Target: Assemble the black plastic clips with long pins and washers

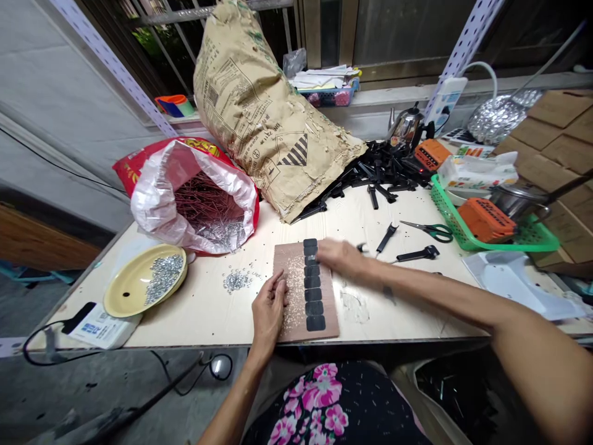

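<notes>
One column of black pads point(314, 295) runs down a brown board point(330, 312) near the table's point(208, 324) front edge. The left hand point(269, 309), fingers loosely curled, touches the board's left side; the right hand point(341, 257) is blurred by the upper pads, its grip unclear. Metal bits point(237, 280) lie left.

The board point(330, 303) looks like dull wood. The kettle point(406, 128) is shiny metal. The sack point(259, 105) is rough, crinkly paper.
</notes>
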The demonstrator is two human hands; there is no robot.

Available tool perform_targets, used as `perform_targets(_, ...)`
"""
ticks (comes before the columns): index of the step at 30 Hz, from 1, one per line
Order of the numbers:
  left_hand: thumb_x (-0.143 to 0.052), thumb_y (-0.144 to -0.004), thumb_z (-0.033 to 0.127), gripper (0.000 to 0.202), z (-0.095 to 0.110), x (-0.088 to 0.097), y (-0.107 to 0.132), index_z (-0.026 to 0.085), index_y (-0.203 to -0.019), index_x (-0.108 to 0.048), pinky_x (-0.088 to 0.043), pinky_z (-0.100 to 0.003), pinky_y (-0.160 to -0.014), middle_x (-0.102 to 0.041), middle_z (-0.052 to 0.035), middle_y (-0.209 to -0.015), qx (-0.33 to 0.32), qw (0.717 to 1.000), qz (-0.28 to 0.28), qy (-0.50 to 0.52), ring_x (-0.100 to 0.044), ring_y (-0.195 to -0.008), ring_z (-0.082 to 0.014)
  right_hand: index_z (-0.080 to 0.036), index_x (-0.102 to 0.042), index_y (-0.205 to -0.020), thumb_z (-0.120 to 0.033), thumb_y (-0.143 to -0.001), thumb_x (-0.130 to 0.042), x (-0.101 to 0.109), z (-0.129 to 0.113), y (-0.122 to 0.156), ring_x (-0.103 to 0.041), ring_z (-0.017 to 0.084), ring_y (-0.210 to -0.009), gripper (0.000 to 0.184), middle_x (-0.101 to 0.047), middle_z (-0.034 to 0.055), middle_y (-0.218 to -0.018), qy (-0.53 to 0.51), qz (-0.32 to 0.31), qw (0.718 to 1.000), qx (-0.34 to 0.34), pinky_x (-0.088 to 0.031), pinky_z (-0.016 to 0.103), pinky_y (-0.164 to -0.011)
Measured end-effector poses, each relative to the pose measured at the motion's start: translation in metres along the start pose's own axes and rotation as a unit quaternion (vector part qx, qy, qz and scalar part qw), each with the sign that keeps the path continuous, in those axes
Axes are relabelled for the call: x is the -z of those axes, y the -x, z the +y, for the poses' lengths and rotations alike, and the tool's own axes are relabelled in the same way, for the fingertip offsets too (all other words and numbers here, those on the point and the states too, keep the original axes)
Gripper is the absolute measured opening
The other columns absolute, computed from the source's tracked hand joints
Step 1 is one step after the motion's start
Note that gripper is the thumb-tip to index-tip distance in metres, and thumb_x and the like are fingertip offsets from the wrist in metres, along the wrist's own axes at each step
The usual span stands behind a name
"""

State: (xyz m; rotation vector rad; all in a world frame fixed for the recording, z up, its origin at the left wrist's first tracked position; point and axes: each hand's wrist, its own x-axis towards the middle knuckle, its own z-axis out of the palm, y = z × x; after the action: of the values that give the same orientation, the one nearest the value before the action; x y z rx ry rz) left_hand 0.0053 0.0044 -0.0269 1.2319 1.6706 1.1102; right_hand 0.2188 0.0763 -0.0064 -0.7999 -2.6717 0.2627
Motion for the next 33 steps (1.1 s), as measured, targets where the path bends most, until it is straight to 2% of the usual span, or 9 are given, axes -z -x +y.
perform_targets(4,-0.054,-0.081,0.050,0.050,-0.001,-0.001,0.000,0.019,-0.119,-0.060,-0.042,-0.020,-0.049,-0.062,-0.0023,-0.076,0.000,1.000,-0.002,-0.002,-0.051,-0.053,-0.0099,-0.016,-0.056,-0.078,-0.016,-0.096,-0.036,-0.011,-0.015,0.010,-0.044,0.011,-0.074,0.027,-0.052,0.0010,-0.077,0.008,-0.027,0.996,0.086,-0.028,0.021,-0.049)
perform_targets(6,-0.053,-0.081,0.050,0.050,-0.001,-0.001,-0.001,0.019,-0.119,-0.060,-0.042,-0.020,-0.049,-0.062,-0.0021,-0.076,-0.005,1.000,0.000,-0.007,-0.050,-0.053,-0.0098,-0.017,-0.056,-0.079,-0.017,-0.096,-0.037,-0.018,-0.019,0.014,-0.044,0.012,-0.075,0.025,-0.053,0.0014,-0.078,0.023,-0.019,0.995,0.099,-0.025,0.022,-0.049)
perform_targets(13,-0.053,-0.081,0.050,0.050,0.001,0.000,0.000,0.018,-0.119,-0.060,-0.042,-0.021,-0.052,-0.061,-0.0015,-0.076,-0.014,1.000,-0.008,-0.015,-0.050,-0.054,-0.0100,-0.018,-0.059,-0.080,-0.020,-0.095,-0.042,-0.020,-0.021,0.016,-0.044,0.011,-0.073,0.023,-0.054,0.0002,-0.078,0.001,0.008,0.999,0.054,-0.028,0.022,-0.052)
perform_targets(19,-0.051,-0.083,0.049,0.050,0.001,0.000,0.001,0.018,-0.121,-0.058,-0.044,-0.021,-0.055,-0.060,-0.0022,-0.078,-0.023,0.999,-0.017,-0.016,-0.051,-0.057,-0.0105,-0.013,-0.059,-0.082,-0.019,-0.096,-0.038,-0.016,-0.019,0.013,-0.045,0.011,-0.070,0.026,-0.053,0.0021,-0.076,0.007,0.039,0.997,-0.059,-0.031,0.020,-0.052)
perform_targets(22,-0.050,-0.083,0.051,0.051,-0.001,0.001,0.001,0.018,-0.121,-0.058,-0.044,-0.021,-0.052,-0.062,-0.0037,-0.080,-0.021,0.999,-0.018,-0.017,-0.052,-0.056,-0.0105,-0.014,-0.057,-0.081,-0.014,-0.095,-0.037,-0.014,-0.028,0.018,-0.046,0.011,-0.071,0.025,-0.054,0.0022,-0.077,0.027,-0.007,0.999,0.046,-0.028,0.020,-0.049)
perform_targets(24,-0.050,-0.082,0.052,0.052,-0.002,0.002,0.001,0.017,-0.120,-0.059,-0.045,-0.022,-0.051,-0.063,-0.0045,-0.080,-0.019,1.000,-0.014,-0.017,-0.053,-0.055,-0.0107,-0.016,-0.058,-0.081,-0.015,-0.094,-0.040,-0.006,-0.031,0.024,-0.047,0.012,-0.073,0.023,-0.056,0.0022,-0.079,0.028,-0.048,0.993,0.101,-0.024,0.021,-0.047)
perform_targets(25,-0.050,-0.082,0.052,0.053,-0.003,0.003,0.001,0.017,-0.120,-0.059,-0.045,-0.022,-0.050,-0.064,-0.0047,-0.080,-0.017,1.000,-0.013,-0.016,-0.053,-0.054,-0.0109,-0.016,-0.059,-0.080,-0.017,-0.093,-0.042,0.002,-0.030,0.028,-0.048,0.012,-0.074,0.021,-0.057,0.0023,-0.080,0.025,-0.065,0.993,0.092,-0.024,0.022,-0.047)
perform_targets(30,-0.051,-0.083,0.049,0.050,-0.006,0.006,-0.001,0.017,-0.120,-0.058,-0.048,-0.024,-0.056,-0.066,-0.0067,-0.086,-0.016,1.000,-0.016,-0.008,-0.056,-0.059,-0.0124,-0.019,-0.063,-0.069,-0.027,-0.086,-0.058,0.061,0.006,0.048,-0.052,0.013,-0.066,0.019,-0.060,0.0010,-0.069,0.040,-0.172,0.981,-0.078,-0.026,0.023,-0.051)
perform_targets(33,-0.053,-0.082,0.047,0.047,-0.005,0.005,-0.002,0.017,-0.118,-0.061,-0.049,-0.025,-0.059,-0.067,-0.0093,-0.096,-0.027,0.999,-0.017,-0.005,-0.059,-0.067,-0.0148,-0.021,-0.068,-0.078,-0.034,-0.088,-0.055,0.079,0.032,0.037,-0.054,0.015,-0.071,0.020,-0.065,0.0024,-0.076,0.074,-0.136,0.982,-0.112,-0.031,0.025,-0.058)
